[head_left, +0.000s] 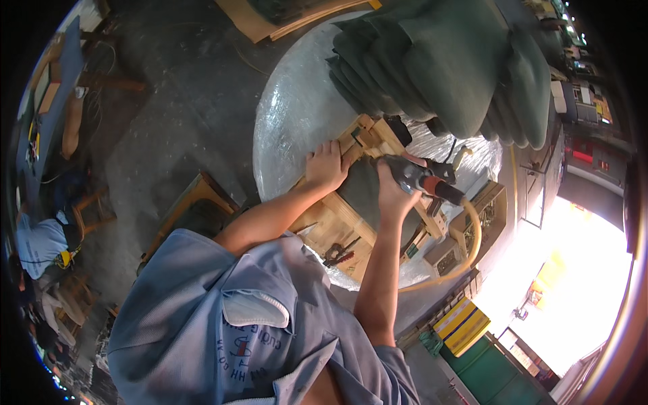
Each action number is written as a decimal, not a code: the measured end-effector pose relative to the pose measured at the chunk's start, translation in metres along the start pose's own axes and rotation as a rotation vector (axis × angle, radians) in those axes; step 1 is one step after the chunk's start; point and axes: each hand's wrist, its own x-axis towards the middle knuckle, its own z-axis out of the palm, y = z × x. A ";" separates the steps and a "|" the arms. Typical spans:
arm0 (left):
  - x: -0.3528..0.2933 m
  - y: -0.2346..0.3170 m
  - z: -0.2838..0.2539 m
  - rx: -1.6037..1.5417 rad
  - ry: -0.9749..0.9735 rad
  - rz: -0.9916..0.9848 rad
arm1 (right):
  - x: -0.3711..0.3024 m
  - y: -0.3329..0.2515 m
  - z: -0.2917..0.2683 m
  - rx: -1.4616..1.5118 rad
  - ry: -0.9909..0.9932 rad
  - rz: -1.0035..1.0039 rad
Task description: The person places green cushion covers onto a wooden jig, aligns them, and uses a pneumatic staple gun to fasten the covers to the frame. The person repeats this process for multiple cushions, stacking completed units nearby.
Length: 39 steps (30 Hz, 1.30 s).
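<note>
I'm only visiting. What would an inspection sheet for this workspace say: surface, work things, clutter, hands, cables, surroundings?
Surface: round top, covered in shiny clear film.
Job's things: wooden frame with a dark piece at its middle; handheld tool, working end unclear; grey-green stack of rounded pieces beyond.
Clutter: red-handled hand tool lying on the wood.
Hands: left hand rests on the frame, grip unclear; right hand holds the handheld tool.
Cables: pale yellow hose curves from the handheld tool's rear.
Surroundings: another person at far left; bright opening and yellow box at right.
</note>
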 end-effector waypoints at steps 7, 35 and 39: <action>0.002 0.005 -0.011 -0.055 -0.023 -0.007 | 0.009 -0.033 0.004 -0.111 -0.001 0.069; 0.003 -0.002 0.032 0.265 0.159 0.016 | -0.171 0.333 -0.273 1.995 1.327 0.676; 0.001 0.026 0.027 0.379 0.119 -0.036 | -0.111 0.376 -0.281 2.005 1.219 0.857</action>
